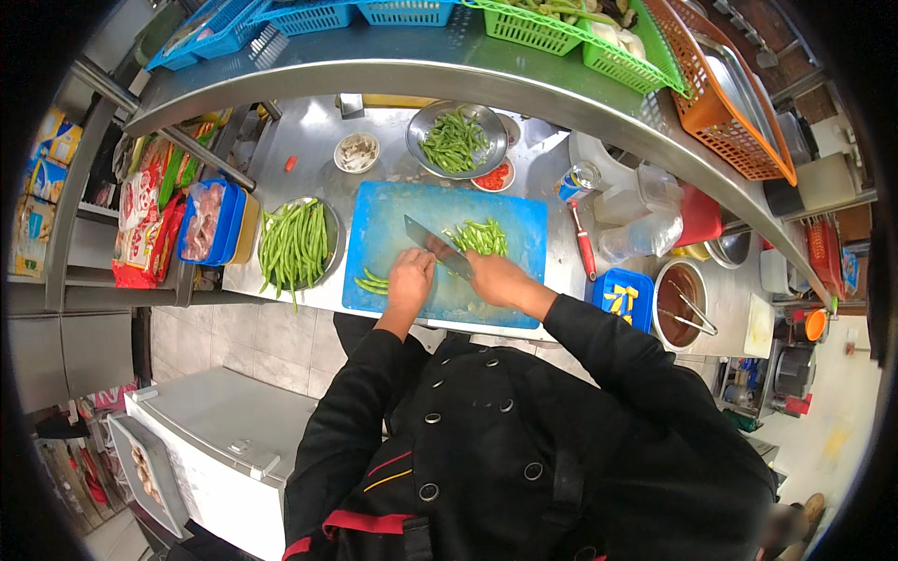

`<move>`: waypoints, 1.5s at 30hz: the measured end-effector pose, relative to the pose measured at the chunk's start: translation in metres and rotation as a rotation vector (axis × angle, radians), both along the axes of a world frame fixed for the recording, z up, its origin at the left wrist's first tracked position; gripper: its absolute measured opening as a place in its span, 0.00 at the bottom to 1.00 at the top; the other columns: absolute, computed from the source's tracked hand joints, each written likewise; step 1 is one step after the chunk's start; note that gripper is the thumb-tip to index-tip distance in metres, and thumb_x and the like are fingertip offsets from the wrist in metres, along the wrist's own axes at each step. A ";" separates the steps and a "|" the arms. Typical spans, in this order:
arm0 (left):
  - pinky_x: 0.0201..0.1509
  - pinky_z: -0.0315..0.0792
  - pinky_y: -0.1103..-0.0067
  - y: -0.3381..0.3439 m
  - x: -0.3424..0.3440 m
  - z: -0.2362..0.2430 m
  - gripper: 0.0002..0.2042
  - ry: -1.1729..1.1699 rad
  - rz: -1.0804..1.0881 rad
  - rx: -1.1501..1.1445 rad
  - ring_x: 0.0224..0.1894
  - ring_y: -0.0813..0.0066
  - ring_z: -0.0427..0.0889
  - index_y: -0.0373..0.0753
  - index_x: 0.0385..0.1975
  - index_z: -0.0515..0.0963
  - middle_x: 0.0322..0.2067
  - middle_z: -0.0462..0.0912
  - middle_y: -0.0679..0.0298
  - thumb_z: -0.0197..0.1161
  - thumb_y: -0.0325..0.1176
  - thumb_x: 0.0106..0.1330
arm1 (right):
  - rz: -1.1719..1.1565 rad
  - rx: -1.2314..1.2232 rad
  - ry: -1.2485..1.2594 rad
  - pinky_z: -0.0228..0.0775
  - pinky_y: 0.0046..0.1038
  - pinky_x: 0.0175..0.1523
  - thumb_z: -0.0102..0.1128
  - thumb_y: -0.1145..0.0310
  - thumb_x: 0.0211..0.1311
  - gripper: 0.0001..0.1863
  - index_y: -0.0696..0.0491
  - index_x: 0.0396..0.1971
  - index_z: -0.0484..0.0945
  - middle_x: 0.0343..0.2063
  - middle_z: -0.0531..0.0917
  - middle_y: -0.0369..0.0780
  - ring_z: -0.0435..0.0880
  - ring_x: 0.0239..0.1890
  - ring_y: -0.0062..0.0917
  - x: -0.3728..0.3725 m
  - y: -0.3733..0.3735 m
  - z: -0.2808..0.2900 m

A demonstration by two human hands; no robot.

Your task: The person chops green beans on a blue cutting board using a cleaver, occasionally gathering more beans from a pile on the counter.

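Note:
In my right hand [500,279] is a kitchen knife [438,245], its wide blade slanting up and left across the blue cutting board [383,215]. My left hand [410,279] is closed on the board just left of the blade, its fingers curled over green beans [372,282] whose ends stick out on its left side. A pile of cut green beans [482,236] lies beyond the knife, to the right of the blade. Whole green beans [297,245] heap over a round bowl left of the board. Behind the board, a metal bowl [493,128] holds more cut beans.
A small white bowl [356,171] of pale slices and red pieces [496,176] sit at the back. On the right are a can [578,180], a red-handled tool [585,245], a blue tray [639,280] and a tub with tongs [692,313]. A steel shelf [374,77] overhangs the far side.

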State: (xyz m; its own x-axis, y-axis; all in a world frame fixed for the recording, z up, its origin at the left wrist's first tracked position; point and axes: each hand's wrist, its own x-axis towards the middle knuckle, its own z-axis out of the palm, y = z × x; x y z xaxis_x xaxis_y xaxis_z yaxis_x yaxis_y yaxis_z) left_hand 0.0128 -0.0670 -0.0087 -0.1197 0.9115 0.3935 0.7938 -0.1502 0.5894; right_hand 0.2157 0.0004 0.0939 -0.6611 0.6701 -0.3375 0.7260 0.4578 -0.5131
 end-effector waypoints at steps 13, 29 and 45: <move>0.49 0.80 0.65 -0.007 0.002 0.004 0.06 -0.072 -0.122 -0.061 0.44 0.55 0.85 0.38 0.36 0.84 0.38 0.86 0.59 0.68 0.25 0.60 | -0.088 -0.007 0.075 0.77 0.56 0.47 0.58 0.69 0.66 0.20 0.61 0.54 0.70 0.33 0.85 0.61 0.85 0.39 0.60 -0.032 0.003 -0.039; 0.54 0.75 0.62 -0.002 -0.084 0.018 0.06 0.340 -0.262 -0.400 0.48 0.57 0.82 0.47 0.38 0.87 0.37 0.84 0.63 0.66 0.34 0.63 | -0.049 -0.120 0.152 0.77 0.52 0.50 0.61 0.66 0.68 0.21 0.60 0.56 0.72 0.36 0.87 0.57 0.87 0.41 0.56 0.024 0.017 -0.031; 0.47 0.78 0.63 0.016 -0.011 0.013 0.05 0.268 -0.272 -0.187 0.41 0.57 0.82 0.43 0.34 0.85 0.34 0.81 0.61 0.65 0.30 0.61 | -0.023 0.027 -0.056 0.77 0.57 0.46 0.57 0.64 0.69 0.18 0.56 0.53 0.71 0.33 0.86 0.57 0.87 0.39 0.57 0.038 0.012 0.005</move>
State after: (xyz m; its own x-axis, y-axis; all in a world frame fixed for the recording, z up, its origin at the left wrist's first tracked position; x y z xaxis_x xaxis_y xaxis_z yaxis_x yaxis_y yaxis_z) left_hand 0.0022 -0.0508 0.0045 0.2195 0.9544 0.2025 0.8688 -0.2856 0.4045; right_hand 0.2534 0.0124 0.0992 -0.6264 0.6940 -0.3549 0.7634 0.4542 -0.4592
